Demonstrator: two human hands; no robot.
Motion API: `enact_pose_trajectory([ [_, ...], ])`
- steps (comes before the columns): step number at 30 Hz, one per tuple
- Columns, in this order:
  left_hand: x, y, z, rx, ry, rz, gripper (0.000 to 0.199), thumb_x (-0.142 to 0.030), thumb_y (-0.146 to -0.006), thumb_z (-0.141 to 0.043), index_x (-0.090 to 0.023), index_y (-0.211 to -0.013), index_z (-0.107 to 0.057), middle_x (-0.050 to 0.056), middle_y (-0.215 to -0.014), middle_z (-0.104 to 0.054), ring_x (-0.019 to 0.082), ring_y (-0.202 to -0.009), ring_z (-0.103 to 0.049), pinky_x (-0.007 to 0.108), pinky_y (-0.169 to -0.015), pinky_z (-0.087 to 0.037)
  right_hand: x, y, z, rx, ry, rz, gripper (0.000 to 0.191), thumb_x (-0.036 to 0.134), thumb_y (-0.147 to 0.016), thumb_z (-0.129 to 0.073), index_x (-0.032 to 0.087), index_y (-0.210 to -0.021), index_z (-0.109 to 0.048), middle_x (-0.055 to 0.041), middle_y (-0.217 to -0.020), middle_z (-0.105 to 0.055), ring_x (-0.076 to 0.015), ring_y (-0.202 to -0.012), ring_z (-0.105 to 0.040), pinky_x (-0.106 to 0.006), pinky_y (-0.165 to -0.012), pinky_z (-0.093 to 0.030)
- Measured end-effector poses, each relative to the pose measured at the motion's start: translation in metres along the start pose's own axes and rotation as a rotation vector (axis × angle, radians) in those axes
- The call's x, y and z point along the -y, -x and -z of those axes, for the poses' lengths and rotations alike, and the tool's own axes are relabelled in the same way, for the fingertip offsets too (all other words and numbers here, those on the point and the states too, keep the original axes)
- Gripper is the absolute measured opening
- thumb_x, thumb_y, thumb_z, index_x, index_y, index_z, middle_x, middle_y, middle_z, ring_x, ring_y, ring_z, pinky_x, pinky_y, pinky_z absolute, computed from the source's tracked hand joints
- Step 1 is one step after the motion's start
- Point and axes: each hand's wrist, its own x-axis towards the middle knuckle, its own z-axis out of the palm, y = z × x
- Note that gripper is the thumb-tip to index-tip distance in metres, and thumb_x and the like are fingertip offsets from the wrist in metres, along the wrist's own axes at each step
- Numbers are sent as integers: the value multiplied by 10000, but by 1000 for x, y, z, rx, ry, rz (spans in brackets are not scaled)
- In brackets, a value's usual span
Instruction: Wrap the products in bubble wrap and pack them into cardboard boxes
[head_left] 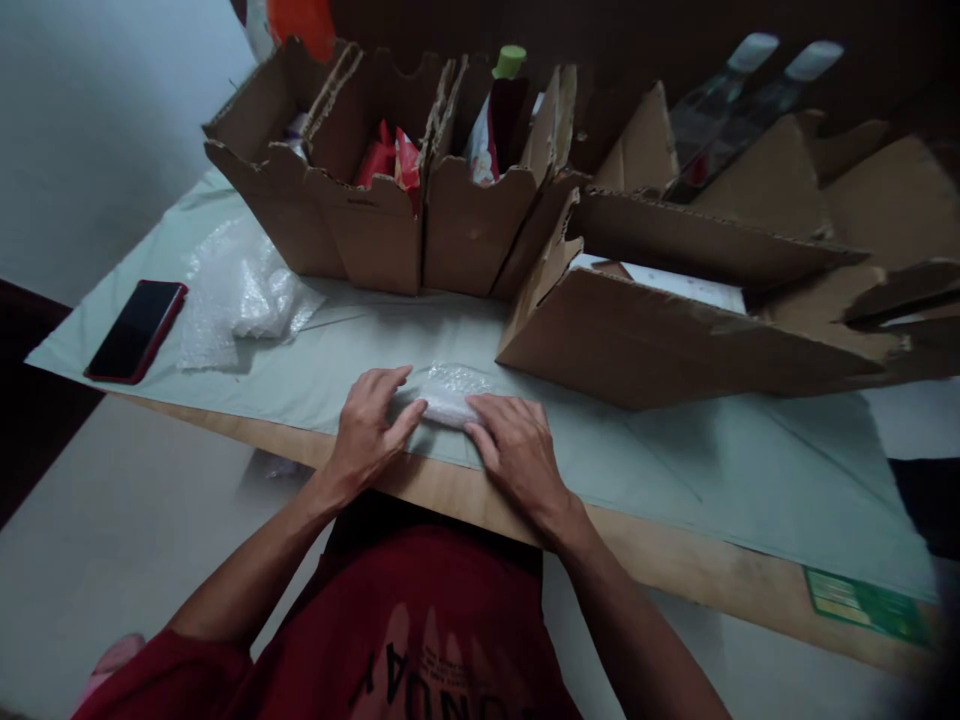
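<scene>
Head camera: from where I sit, the work centres on a small roll of clear bubble wrap, lying on the pale green cloth near the close edge of the desk, between the two hands. The right hand takes the roll's three o'clock end, its fingers curled over the top and the thumb set against the near side, so I read that as a grip. The left hand is at the nine o'clock end with fingers spread and open; its thumb tip comes right up to the roll, though I cannot tell whether it presses. As for progress, I judge the rolling to be well along: the near part looks compact and tube-like, while a flatter stretch of film spreads out on the twelve o'clock side and seems to be what is left to take up. I cannot see whether anything sits inside the roll. A heap of loose bubble wrap lies untouched at ten o'clock, with a red-cased phone just beyond it, between nine and ten. Upright cardboard bins stand from eleven to twelve o'clock, one with red packets inside, and a long cardboard box sits at two o'clock. Neither hand touches any of these.
</scene>
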Motion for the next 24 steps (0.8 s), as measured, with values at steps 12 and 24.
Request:
enact_pose_trajectory([
  [12, -29, 39, -17, 195, 1140, 732, 483, -346, -619, -927, -193, -1021, -705, -8, -852, -683, 123, -781, -606, 222, -760, -494, 13, 35, 18, -9, -353, -148, 370, 366, -949, -636, 242, -1297, -660, -136, -1435, -613, -307, -1298, -592, -505, -1082, -475],
  [24, -74, -5, -7, 453, 644, 15, 523, -413, -850, -785, -259, -1315, -603, 79, -1224, -690, 251, -1133, -647, 331, -966, -519, -28, 59, 98, 34, -857, -398, 233, 396, -815, -767, 211, -944, -709, 3, -797, -667, -138, -715, -593, -247, -650, -473],
])
